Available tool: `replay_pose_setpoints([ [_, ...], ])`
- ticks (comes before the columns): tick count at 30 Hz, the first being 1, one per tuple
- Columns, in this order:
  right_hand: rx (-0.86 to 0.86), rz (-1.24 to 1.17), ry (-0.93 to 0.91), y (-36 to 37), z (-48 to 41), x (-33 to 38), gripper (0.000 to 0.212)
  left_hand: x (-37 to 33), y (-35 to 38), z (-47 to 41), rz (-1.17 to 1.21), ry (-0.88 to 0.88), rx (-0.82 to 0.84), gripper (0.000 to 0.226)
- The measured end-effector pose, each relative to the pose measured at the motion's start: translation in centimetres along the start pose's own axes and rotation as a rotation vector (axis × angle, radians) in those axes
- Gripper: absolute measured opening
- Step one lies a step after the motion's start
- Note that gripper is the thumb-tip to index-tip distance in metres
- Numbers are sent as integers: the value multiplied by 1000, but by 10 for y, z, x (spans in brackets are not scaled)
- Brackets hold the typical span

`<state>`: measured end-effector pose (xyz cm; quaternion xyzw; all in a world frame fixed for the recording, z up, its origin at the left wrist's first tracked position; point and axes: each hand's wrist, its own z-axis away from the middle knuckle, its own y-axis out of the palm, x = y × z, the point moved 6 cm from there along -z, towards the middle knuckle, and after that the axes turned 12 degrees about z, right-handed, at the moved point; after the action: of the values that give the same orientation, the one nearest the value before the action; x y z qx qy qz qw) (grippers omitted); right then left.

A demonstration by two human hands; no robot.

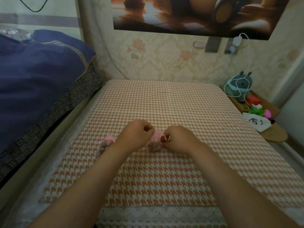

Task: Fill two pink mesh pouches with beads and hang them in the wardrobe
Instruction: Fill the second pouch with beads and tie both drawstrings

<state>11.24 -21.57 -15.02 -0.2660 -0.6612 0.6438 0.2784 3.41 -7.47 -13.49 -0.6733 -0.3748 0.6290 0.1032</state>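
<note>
Head view. Both forearms reach forward over a tabletop (164,102) covered by an orange-and-white houndstooth cloth with a white lace border at the near edge. The left hand (136,134) and the right hand (178,139) meet at the middle of the cloth, fingers curled, each pinching the gathered top of a pink mesh pouch (154,144) that sits on the cloth between them. Its lower part looks darker and filled. What fills it cannot be told. A second pink mesh pouch (105,143) lies on the cloth just left of the left wrist, its top bunched, partly hidden by the forearm. A bed with a navy quilt (37,76) adjoins the left side. A teal plush toy (238,87) wound with white cable sits at far right.
</note>
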Motion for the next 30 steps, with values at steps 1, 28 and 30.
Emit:
replay_pose_setpoints([
  [1,3,26,-5,2,0,1,33,1,1,0,10,5,9,14],
  [28,-293,-329,-76,-33,11,16,14,-3,5,5,154,5,124,24],
  [30,-313,-344,-67,-35,11,12,13,-3,4,4,147,4,115,25],
])
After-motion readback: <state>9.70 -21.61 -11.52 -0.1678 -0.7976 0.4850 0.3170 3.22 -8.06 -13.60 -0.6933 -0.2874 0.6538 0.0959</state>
